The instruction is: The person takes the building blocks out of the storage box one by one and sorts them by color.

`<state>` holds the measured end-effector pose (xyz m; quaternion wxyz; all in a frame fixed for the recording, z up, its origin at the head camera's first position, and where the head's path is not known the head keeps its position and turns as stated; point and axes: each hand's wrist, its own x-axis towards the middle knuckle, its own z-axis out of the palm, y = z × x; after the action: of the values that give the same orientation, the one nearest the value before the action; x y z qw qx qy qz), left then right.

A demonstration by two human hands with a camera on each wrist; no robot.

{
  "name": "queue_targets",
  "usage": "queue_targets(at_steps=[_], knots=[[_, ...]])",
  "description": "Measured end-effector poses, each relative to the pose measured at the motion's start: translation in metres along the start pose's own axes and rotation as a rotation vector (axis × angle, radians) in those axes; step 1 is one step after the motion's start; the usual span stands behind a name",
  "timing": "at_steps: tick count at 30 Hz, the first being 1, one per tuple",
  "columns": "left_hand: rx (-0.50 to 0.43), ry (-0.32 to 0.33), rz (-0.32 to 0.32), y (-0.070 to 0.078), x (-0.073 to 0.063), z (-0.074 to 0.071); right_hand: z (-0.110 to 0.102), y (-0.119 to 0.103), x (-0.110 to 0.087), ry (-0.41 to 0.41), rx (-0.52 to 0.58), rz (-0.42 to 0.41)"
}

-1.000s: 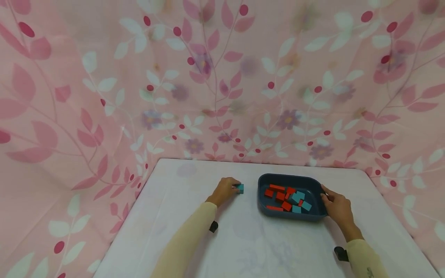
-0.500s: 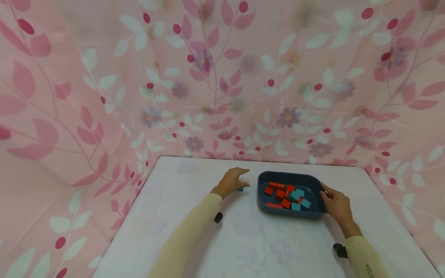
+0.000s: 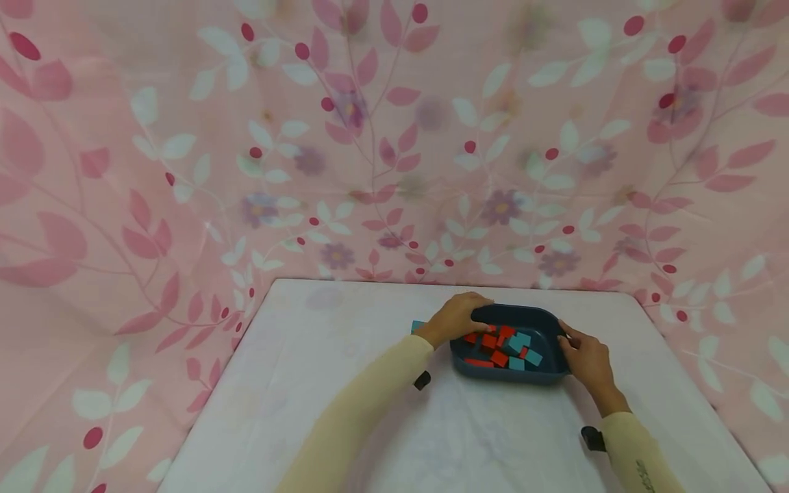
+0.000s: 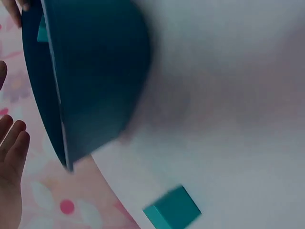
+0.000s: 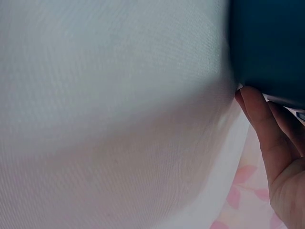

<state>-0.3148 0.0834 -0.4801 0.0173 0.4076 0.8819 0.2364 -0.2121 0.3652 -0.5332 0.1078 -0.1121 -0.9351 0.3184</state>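
A dark blue rectangular tub (image 3: 509,376) stands on the table, with red blocks (image 3: 488,341) and teal blocks (image 3: 533,357) lying loose inside. My left hand (image 3: 455,320) is over the tub's left end, thumb and fingers spread, with nothing between them. In the left wrist view its fingers (image 4: 15,148) are extended beside the tub's rim. A single teal block (image 4: 172,210) sits on the table left of the tub, partly covered by the left hand in the head view. At the opposite end, my right hand (image 3: 590,363) grips the tub's rim between thumb and fingers.
A white cloth covers the table (image 3: 345,383). Behind it and at its sides hangs a pink floral curtain (image 3: 382,171). Small black devices show under both wrists.
My left hand has released the teal block on the table and moved right, over the tub's left end. My right hand keeps hold of the rim.
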Motion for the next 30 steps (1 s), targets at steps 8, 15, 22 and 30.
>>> queue_targets(at_steps=[8,15,22,30], knots=[[0.004,-0.065,0.086,0.026,0.018,0.031,0.002,0.002,0.002,0.0,0.01,-0.013],[-0.075,-0.128,0.029,0.034,0.02,0.057,0.003,0.005,0.002,0.013,0.014,-0.014],[0.028,-0.117,0.044,0.036,0.019,0.066,0.003,0.003,0.001,0.019,0.019,-0.003],[0.015,-0.071,0.043,0.039,0.017,0.066,0.001,0.002,-0.001,0.032,0.019,-0.023]])
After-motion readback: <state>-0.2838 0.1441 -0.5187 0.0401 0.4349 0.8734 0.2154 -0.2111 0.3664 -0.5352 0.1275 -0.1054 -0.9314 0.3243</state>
